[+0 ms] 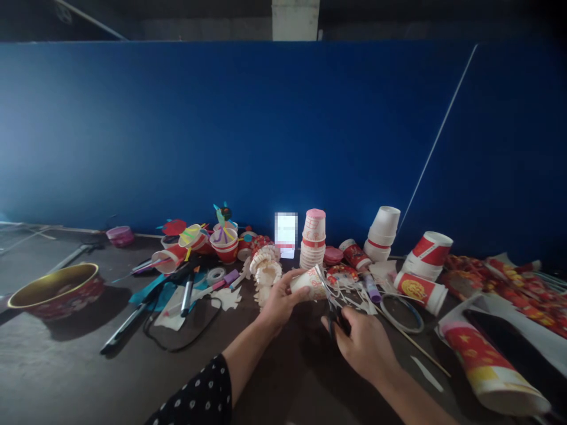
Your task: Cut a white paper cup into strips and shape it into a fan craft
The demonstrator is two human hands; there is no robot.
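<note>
In the middle of the head view, my left hand [282,301] is closed round a white paper cup [310,284] with a reddish print, tipped on its side. My right hand [361,342] grips a pair of scissors [332,304] by the black handles. Their blades lie at the rim end of the cup; whether they are cutting into it I cannot make out. Beyond the cup stands a stack of paper cups [313,242] with a pink top. Thin white paper strips [354,292] lie just right of the scissors.
At left are a gold-rimmed bowl [57,292], a black-handled marker [186,295] and decorated cups [224,243]. A lit screen [286,233] stands at the back. To the right lie a red patterned cup [491,366], a dark phone [522,348] and a wooden stick [420,345]. A blue partition [266,130] closes off the back.
</note>
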